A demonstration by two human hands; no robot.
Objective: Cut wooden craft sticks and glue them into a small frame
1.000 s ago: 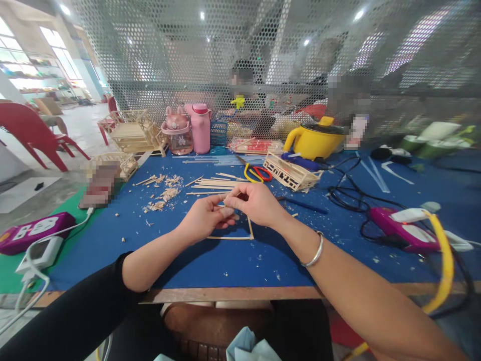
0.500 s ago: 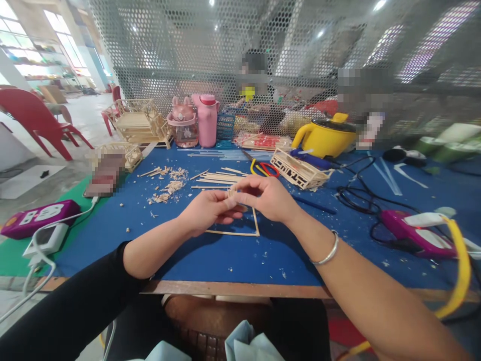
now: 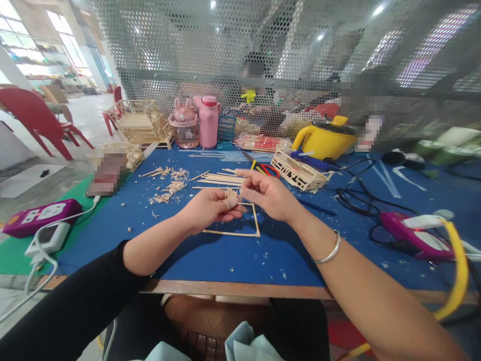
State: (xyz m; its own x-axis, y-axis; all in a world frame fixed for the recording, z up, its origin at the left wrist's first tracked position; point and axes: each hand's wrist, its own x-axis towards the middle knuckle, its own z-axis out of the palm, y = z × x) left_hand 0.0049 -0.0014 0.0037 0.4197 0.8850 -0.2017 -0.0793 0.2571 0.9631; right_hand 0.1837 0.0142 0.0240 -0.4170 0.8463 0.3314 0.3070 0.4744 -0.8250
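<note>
My left hand (image 3: 212,208) is closed around a small bunch of short wooden sticks (image 3: 232,192), whose pale ends stick up between thumb and fingers. Close by on the right is my right hand (image 3: 268,195), its index finger stretched out and its thumb apart from it, with nothing visible between them. Below both hands, a thin wooden stick frame (image 3: 257,220) lies flat on the blue mat (image 3: 233,260); my left hand hides part of it. Behind the hands lie several long loose sticks (image 3: 221,178).
Wood scraps (image 3: 173,188) litter the mat to the left. Scissors (image 3: 269,170) and a small stick-built piece (image 3: 298,170) lie behind my right hand. Farther back stand a yellow pot (image 3: 326,140) and a pink bottle (image 3: 208,123). Black cables (image 3: 351,195) run at right.
My right hand has drawn slightly away from my left, and its fingers have parted. The short sticks in my left hand now show more clearly.
</note>
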